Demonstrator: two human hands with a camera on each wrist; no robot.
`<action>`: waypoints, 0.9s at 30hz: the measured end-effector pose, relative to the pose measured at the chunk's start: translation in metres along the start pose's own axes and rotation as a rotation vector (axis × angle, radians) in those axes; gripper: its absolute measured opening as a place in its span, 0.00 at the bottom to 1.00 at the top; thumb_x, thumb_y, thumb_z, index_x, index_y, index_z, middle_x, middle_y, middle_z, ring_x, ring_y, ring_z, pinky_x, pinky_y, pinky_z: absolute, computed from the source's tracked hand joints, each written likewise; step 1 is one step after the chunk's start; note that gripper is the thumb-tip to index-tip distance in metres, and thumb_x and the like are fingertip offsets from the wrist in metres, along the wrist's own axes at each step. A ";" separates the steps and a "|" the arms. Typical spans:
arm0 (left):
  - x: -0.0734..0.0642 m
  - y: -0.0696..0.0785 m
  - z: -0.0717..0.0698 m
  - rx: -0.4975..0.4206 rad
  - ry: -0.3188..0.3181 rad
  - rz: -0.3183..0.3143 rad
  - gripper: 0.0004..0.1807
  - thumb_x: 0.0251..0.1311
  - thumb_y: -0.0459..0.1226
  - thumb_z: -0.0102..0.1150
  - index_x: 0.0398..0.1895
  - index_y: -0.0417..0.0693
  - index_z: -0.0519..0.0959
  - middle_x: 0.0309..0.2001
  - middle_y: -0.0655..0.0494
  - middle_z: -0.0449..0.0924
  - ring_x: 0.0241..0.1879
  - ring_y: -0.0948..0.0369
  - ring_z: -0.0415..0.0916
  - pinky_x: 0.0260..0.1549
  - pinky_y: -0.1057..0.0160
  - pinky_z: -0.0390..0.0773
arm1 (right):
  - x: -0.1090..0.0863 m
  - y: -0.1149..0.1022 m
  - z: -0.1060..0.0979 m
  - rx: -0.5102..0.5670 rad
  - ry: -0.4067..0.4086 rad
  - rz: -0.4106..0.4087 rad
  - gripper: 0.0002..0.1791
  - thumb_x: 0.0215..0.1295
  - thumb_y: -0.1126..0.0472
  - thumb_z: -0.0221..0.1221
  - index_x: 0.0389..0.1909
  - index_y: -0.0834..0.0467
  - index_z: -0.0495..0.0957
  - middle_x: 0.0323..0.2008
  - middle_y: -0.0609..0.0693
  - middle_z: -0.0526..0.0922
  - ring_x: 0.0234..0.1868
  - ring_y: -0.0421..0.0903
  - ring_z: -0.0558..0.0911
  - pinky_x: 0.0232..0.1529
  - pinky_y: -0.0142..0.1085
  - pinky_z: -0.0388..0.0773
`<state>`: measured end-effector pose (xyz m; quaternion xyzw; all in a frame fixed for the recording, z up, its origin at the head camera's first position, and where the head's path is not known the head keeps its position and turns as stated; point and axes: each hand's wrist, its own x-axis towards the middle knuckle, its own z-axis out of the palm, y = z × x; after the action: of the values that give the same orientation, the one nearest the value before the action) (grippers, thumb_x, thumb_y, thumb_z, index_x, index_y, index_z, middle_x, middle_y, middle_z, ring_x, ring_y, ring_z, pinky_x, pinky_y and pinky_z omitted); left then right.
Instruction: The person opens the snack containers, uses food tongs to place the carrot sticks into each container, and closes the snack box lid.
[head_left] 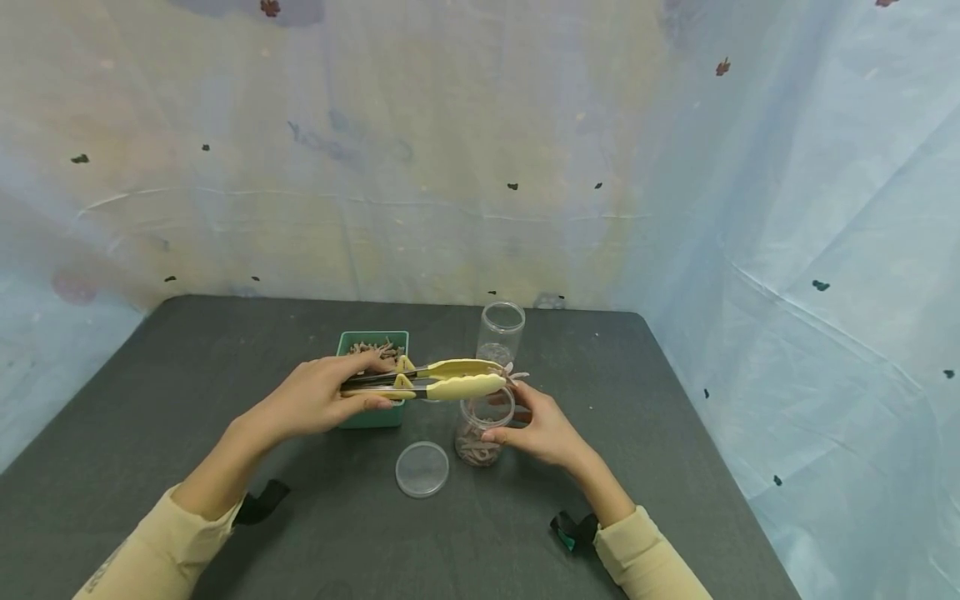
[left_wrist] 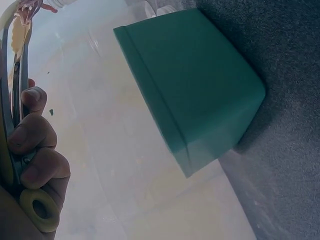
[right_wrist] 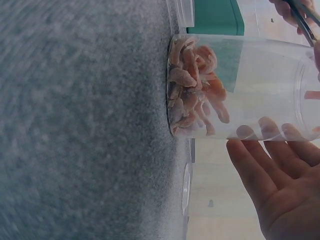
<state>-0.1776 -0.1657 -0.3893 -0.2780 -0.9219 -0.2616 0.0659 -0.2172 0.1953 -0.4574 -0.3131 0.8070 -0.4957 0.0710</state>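
Note:
My left hand [head_left: 322, 398] grips a pair of tongs [head_left: 467, 387] with pale yellow tips, held level above the table. Between the tips are some pinkish-brown strips [head_left: 513, 375], over the mouth of a clear jar [head_left: 467, 425]. The right hand [head_left: 549, 429] holds that jar near its rim, thumb on the near side and fingers on the far side. Similar strips [right_wrist: 192, 82] lie in a heap at the jar's bottom, seen in the right wrist view. A green box [head_left: 372, 418], partly hidden behind the left hand and tongs, contains more brownish pieces [head_left: 378, 348].
Behind the held jar stands another clear jar [head_left: 501, 329], with something pale at its bottom. A round clear lid [head_left: 422, 469] lies flat on the dark table [head_left: 337, 517] in front of the green box. Plastic sheeting [head_left: 450, 150] hangs behind and beside the table.

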 end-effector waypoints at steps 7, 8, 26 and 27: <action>-0.003 0.000 -0.003 -0.014 -0.020 -0.009 0.22 0.68 0.53 0.66 0.62 0.60 0.80 0.51 0.61 0.85 0.37 0.69 0.79 0.33 0.59 0.77 | 0.000 0.001 0.000 -0.015 0.006 0.003 0.42 0.62 0.56 0.76 0.73 0.63 0.68 0.63 0.61 0.79 0.64 0.60 0.80 0.60 0.53 0.79; -0.004 0.000 -0.003 -0.016 -0.027 -0.013 0.22 0.68 0.54 0.66 0.62 0.60 0.80 0.50 0.62 0.85 0.36 0.70 0.79 0.32 0.60 0.76 | 0.000 0.001 0.000 -0.017 0.008 0.006 0.41 0.62 0.56 0.76 0.72 0.63 0.69 0.63 0.61 0.79 0.64 0.60 0.80 0.60 0.53 0.79; 0.006 0.002 -0.017 0.036 -0.173 -0.065 0.26 0.68 0.62 0.60 0.60 0.60 0.80 0.49 0.64 0.84 0.39 0.68 0.79 0.36 0.57 0.76 | 0.000 0.000 -0.002 0.014 -0.008 0.024 0.41 0.62 0.58 0.76 0.73 0.61 0.69 0.64 0.59 0.77 0.65 0.61 0.78 0.62 0.51 0.77; 0.008 0.004 -0.019 0.036 -0.185 -0.061 0.26 0.68 0.63 0.59 0.60 0.60 0.80 0.49 0.64 0.84 0.39 0.68 0.79 0.36 0.57 0.76 | 0.000 0.000 -0.002 0.013 -0.008 0.026 0.41 0.62 0.58 0.76 0.73 0.61 0.68 0.64 0.59 0.77 0.65 0.60 0.78 0.62 0.51 0.77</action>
<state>-0.1827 -0.1693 -0.3690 -0.2714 -0.9367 -0.2203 -0.0226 -0.2179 0.1967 -0.4561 -0.3040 0.8075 -0.4987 0.0827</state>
